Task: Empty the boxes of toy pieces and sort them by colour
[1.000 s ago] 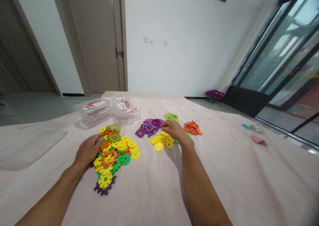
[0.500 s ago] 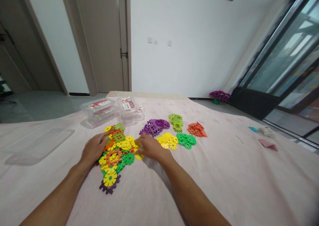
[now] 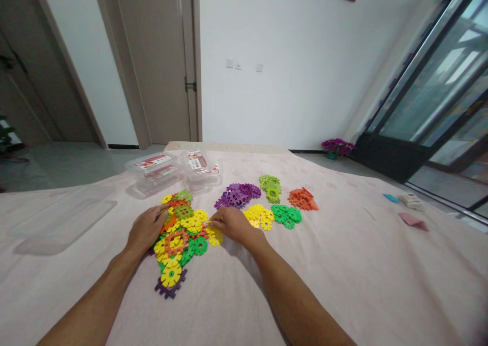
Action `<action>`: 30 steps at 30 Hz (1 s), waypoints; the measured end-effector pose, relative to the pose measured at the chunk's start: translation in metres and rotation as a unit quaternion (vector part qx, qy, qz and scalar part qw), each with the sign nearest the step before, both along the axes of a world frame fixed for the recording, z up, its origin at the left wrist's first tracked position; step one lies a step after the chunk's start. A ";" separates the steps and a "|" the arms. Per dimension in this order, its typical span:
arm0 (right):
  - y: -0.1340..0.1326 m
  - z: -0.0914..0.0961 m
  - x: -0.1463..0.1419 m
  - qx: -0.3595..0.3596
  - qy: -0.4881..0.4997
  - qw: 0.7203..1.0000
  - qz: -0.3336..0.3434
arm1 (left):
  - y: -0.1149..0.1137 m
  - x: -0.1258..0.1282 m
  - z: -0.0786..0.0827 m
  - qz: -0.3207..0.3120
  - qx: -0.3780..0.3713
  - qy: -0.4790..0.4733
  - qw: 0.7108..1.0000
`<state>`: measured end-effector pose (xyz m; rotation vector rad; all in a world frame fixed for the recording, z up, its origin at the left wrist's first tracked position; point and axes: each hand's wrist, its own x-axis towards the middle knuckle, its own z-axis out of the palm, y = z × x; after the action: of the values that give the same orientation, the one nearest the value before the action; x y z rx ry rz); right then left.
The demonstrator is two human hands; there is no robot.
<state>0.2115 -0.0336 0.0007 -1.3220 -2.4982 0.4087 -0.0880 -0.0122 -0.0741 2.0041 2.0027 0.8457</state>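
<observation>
A mixed heap of plastic interlocking pieces, yellow, green and orange discs and squares (image 3: 179,234), lies between my two hands. My left hand (image 3: 147,229) rests against the heap's left side with its fingers bent; a thin edge shows at its fingertips, too small to name. My right hand (image 3: 231,224) is at the heap's right side, thumb and forefinger pinched on a yellow notched disc (image 3: 209,223) seen nearly edge-on. More yellow discs (image 3: 215,237) lie just below those fingertips. At the heap's near end a yellow disc (image 3: 171,275) lies on a dark purple square piece (image 3: 168,291).
Beyond my right hand lie sorted piles: purple (image 3: 238,195), light green (image 3: 271,188), orange (image 3: 303,199), yellow (image 3: 260,216) and green (image 3: 286,216). Clear plastic boxes (image 3: 152,170) stand at the back left, near an open clear tray (image 3: 64,219). A pink cloth (image 3: 414,221) lies far right.
My right hand has drawn slightly back from the heap, the yellow disc between its fingertips. My left hand keeps its place on the heap. The whole view has shifted a little.
</observation>
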 end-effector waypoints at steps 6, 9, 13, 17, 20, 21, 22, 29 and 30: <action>0.014 0.011 0.027 0.023 0.056 0.994 -0.086 | -0.001 0.001 0.001 0.002 0.003 0.006 1.000; 0.021 0.018 0.049 0.034 0.077 0.986 -0.143 | -0.001 0.002 0.002 0.006 0.003 0.009 1.000; 0.026 0.027 0.079 0.040 0.058 0.977 -0.201 | -0.001 0.002 0.003 0.004 -0.003 0.008 1.000; 0.025 0.032 0.095 0.037 0.000 0.961 -0.274 | -0.001 0.002 0.004 0.005 -0.009 0.012 1.000; 0.023 0.032 0.089 0.044 0.011 0.965 -0.257 | -0.001 0.002 0.003 0.005 -0.003 0.015 1.000; 0.023 0.031 0.083 0.041 0.022 0.972 -0.231 | -0.001 0.002 0.003 0.006 -0.001 0.016 1.000; 0.022 0.029 0.075 0.032 0.033 0.979 -0.200 | -0.002 0.002 0.003 0.006 0.000 0.016 1.000; 0.007 0.008 0.017 -0.072 0.034 0.997 -0.018 | -0.004 0.003 0.005 0.007 -0.009 0.007 1.000; 0.005 0.005 0.012 -0.076 0.026 0.997 -0.009 | -0.004 0.003 0.006 0.007 -0.010 0.007 1.000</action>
<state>0.2234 -0.0282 0.0056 -1.3705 -2.4513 0.6324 -0.0847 -0.0162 -0.0680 1.9927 2.0264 0.8139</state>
